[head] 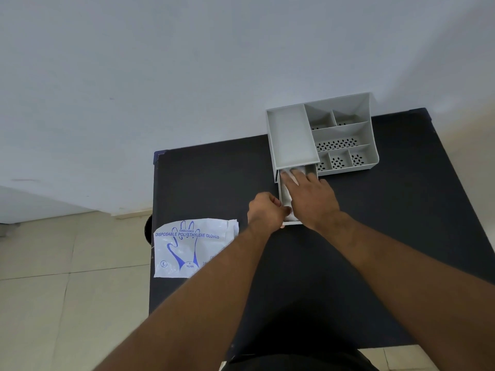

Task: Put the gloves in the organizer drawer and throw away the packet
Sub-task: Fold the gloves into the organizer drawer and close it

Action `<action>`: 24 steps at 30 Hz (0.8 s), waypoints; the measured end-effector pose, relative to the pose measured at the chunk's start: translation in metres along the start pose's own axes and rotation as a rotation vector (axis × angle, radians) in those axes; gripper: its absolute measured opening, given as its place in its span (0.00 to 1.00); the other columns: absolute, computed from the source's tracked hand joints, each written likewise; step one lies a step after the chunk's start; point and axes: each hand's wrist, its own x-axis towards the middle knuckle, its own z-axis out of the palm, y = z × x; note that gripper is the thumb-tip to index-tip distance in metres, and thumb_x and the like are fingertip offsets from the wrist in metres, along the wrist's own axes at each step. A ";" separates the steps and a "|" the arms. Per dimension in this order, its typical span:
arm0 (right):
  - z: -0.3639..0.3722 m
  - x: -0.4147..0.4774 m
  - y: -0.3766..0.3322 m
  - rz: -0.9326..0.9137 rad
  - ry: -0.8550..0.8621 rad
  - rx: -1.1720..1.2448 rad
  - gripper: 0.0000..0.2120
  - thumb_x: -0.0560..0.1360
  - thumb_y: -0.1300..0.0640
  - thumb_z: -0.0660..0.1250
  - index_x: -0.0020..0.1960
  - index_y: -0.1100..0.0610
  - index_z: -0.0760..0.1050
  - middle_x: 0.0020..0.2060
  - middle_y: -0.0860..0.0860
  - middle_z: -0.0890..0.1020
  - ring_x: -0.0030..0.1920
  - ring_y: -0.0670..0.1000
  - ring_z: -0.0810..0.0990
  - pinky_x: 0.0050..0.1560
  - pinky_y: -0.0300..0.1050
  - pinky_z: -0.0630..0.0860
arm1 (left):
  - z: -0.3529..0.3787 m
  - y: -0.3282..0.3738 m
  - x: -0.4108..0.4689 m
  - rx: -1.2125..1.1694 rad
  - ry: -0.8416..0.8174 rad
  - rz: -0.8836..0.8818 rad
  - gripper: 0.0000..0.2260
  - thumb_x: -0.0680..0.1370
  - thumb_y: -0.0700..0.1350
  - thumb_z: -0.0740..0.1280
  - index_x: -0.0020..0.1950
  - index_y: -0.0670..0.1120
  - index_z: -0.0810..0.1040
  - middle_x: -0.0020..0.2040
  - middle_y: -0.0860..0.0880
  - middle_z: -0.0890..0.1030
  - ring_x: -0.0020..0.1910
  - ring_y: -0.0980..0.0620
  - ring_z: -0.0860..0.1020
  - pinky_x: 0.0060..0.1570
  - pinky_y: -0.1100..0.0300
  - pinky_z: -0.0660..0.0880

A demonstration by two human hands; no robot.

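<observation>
While left hand steadies drawer, right hand presses gloves.

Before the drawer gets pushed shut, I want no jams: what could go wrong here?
The gloves may bunch above the drawer rim and catch on closing, since the right hand is pressing them down. Fingers of the left hand, at the drawer's front corner, might get pinched. The empty packet overhangs the table edge and could slide off.

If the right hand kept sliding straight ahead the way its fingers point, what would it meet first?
Probably the organizer body: the right hand lies flat on the gloves in the open drawer, fingers pointing into the slot under the top tray. How deep the slot goes is hidden.
</observation>
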 end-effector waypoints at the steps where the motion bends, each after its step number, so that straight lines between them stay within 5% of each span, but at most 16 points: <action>1: -0.001 0.001 0.000 0.006 -0.017 -0.022 0.41 0.72 0.52 0.73 0.79 0.53 0.57 0.75 0.55 0.66 0.63 0.59 0.73 0.56 0.52 0.72 | 0.000 0.000 0.000 -0.002 -0.001 0.001 0.12 0.71 0.43 0.76 0.37 0.49 0.73 0.42 0.43 0.84 0.39 0.43 0.85 0.46 0.46 0.83; 11: -0.006 0.009 -0.008 0.015 -0.096 -0.140 0.37 0.74 0.47 0.66 0.78 0.56 0.58 0.75 0.58 0.65 0.71 0.60 0.66 0.66 0.57 0.65 | 0.000 -0.001 0.003 -0.041 -0.008 -0.010 0.08 0.73 0.40 0.72 0.38 0.48 0.74 0.43 0.43 0.84 0.39 0.42 0.85 0.44 0.47 0.83; 14: -0.003 0.008 -0.007 0.018 -0.102 -0.150 0.35 0.74 0.47 0.66 0.77 0.57 0.60 0.74 0.58 0.66 0.69 0.59 0.68 0.65 0.57 0.66 | -0.003 0.000 0.003 -0.074 -0.063 -0.050 0.08 0.74 0.40 0.71 0.40 0.47 0.74 0.42 0.41 0.84 0.39 0.43 0.86 0.26 0.60 0.75; 17: 0.001 0.007 -0.005 0.041 -0.064 -0.168 0.32 0.73 0.48 0.68 0.73 0.58 0.66 0.70 0.59 0.70 0.62 0.59 0.73 0.59 0.56 0.71 | -0.005 0.001 0.001 -0.110 -0.118 -0.106 0.08 0.76 0.42 0.72 0.41 0.47 0.74 0.37 0.42 0.83 0.35 0.47 0.84 0.21 0.66 0.67; 24: 0.004 0.011 -0.002 -0.006 -0.143 -0.200 0.38 0.77 0.47 0.63 0.80 0.62 0.52 0.79 0.57 0.58 0.77 0.57 0.59 0.69 0.56 0.62 | -0.001 -0.001 0.005 -0.181 -0.142 -0.154 0.07 0.76 0.42 0.72 0.42 0.46 0.74 0.36 0.44 0.81 0.32 0.48 0.83 0.19 0.66 0.66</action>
